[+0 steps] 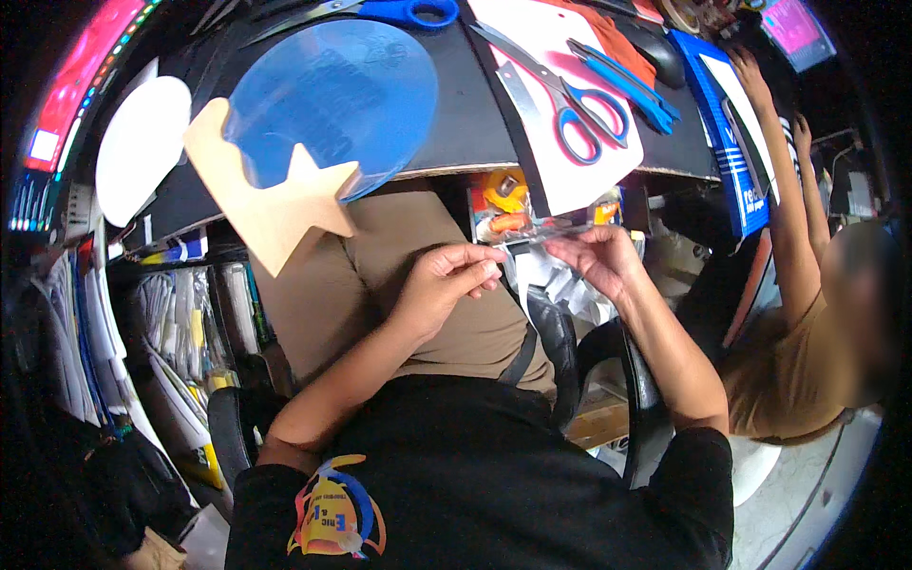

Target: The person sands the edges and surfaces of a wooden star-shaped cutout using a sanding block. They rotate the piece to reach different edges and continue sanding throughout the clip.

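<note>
Here, both hands — left hand (445, 285), right hand (597, 258) — pinch a clear strip (543, 235) lying crosswise.

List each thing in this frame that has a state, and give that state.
Left hand: pinching one end of the clear strip.
Right hand: pinching its other end.
Clear strip: stretched between both hands.
Blue scissors: closed, flat on white sheet.
Wooden star: overhanging table edge.
Blue disc: flat, partly under star.

Our left hand (446, 280) and right hand (598, 256) meet over our lap, holding a clear strip (546, 235) between them. Beyond them on the desk (465, 114), a plastic disc (332, 104) overlaps a wooden star cutout (271, 204) at left; scissors (570, 100) lie to the right. Another person's arm (784, 190) reaches up at far right.
</note>
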Motion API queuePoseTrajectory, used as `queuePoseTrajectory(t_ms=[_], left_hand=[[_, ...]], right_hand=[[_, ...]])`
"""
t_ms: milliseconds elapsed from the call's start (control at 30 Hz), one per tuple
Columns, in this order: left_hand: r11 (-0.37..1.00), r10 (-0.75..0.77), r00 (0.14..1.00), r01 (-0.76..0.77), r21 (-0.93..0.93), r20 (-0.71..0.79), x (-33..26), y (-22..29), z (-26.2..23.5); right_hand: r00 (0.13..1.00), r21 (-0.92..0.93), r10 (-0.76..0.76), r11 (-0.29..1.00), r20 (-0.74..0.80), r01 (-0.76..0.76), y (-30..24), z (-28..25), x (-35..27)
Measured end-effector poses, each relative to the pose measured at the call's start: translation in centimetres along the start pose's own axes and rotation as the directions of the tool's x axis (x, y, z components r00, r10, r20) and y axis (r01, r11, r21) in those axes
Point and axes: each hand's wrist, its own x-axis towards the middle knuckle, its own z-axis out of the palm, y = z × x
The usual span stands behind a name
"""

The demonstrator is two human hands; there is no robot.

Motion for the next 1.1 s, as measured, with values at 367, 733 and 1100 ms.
queuePoseTrajectory(t_ms=[367, 733, 1100], left_hand=[[0.626, 0.246, 0.964, -0.239, 0.742, 0.103, 11.0, -5.0, 5.8], [0.442, 0.659, 0.752, -0.374, 0.815, -0.011, 17.7, -8.3, 5.7], [0.328, 0.691, 0.66, -0.649, 0.686, 0.294, 13.4, -3.6, 6.7]], right_hand=[[0.957, -0.099, -0.246, 0.96, 0.156, 0.263, -2.8, 4.2, 4.6], [0.808, -0.881, -0.352, -0.23, 0.472, 0.415, -4.9, 1.6, 1.3], [0.748, -0.701, 0.046, -0.313, 0.663, 0.641, -3.1, 13.5, -10.8]])
